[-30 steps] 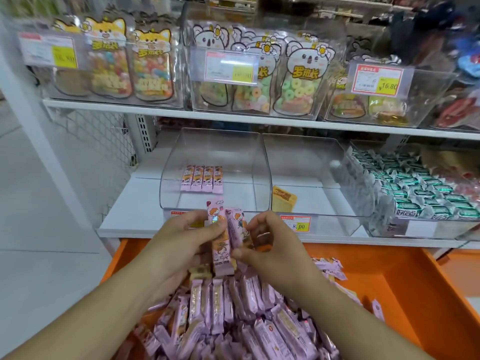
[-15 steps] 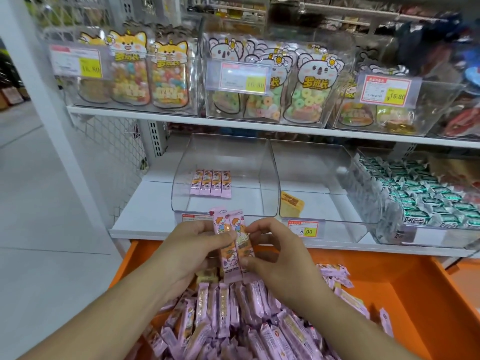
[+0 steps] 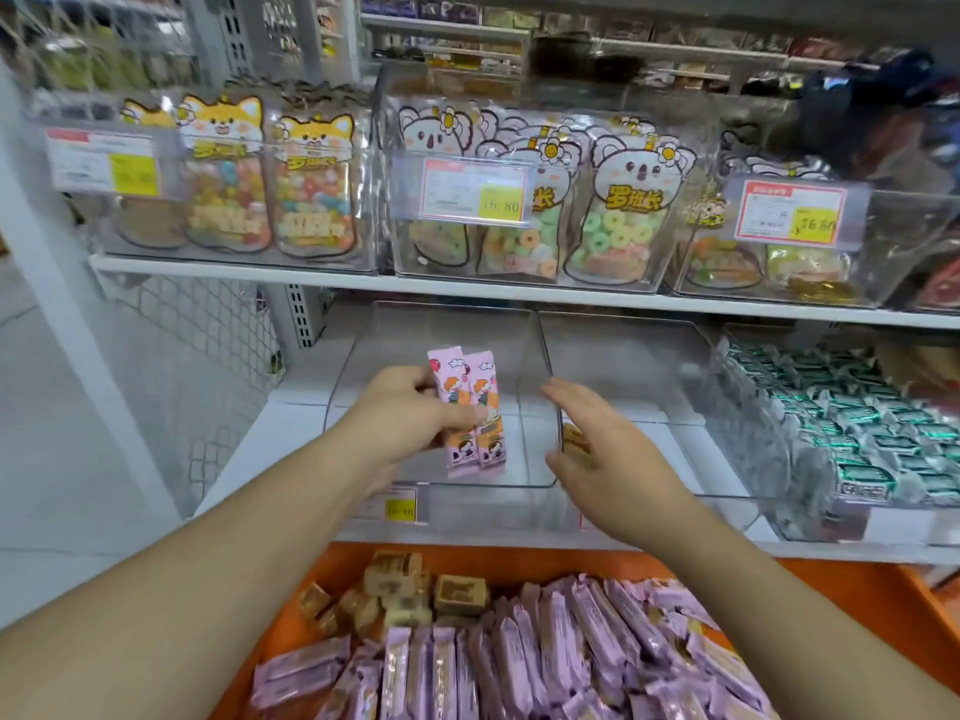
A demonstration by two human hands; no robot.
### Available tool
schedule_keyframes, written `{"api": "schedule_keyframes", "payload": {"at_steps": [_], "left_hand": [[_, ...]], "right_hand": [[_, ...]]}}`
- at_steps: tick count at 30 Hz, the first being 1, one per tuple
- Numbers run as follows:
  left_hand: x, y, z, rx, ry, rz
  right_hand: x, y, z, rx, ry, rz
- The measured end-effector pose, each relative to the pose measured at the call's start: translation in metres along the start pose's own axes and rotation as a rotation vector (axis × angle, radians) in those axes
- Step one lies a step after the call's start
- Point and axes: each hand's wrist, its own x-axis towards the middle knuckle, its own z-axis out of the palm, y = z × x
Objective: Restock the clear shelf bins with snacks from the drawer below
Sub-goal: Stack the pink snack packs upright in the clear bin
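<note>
- Currently, the left hand (image 3: 410, 418) grips two pink snack bars (image 3: 470, 413) upright, side by side, fingers curled round them — held inside the left clear bin (image 3: 540, 356).
- Right hand (image 3: 602, 449): fingers released and spread, holding nothing, at the wall between the two bins.
- The orange drawer (image 3: 857, 605) below the shelf holds more pink bars (image 3: 545, 662) and tan blocks (image 3: 400, 589).

White metal shelving (image 3: 332, 285) fills a brightly lit shop aisle. Left of the shelving's white upright post (image 3: 78, 314), a pale tiled floor (image 3: 47, 459) runs back. A wire mesh panel (image 3: 218, 324) backs the shelving, with further stocked shelves (image 3: 649, 49) blurred behind it.
</note>
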Motion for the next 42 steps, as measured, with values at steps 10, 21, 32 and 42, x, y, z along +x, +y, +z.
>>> {"api": "schedule_keyframes", "payload": {"at_steps": [10, 21, 32, 42], "left_hand": [[0.122, -0.042, 0.029, 0.277, -0.149, -0.105], [0.149, -0.064, 0.026, 0.457, -0.188, 0.103], [0.146, -0.070, 0.016, 1.121, -0.188, 0.435], [0.143, -0.068, 0.028, 1.369, -0.385, 0.412]], "right_hand": [[0.022, 0.030, 0.019, -0.002, 0.064, 0.041], [0.019, 0.037, 0.028, 0.016, 0.069, 0.006], [0.017, 0.037, 0.029, 0.016, 0.061, 0.008], [0.017, 0.040, 0.030, 0.022, 0.063, 0.006]]}}
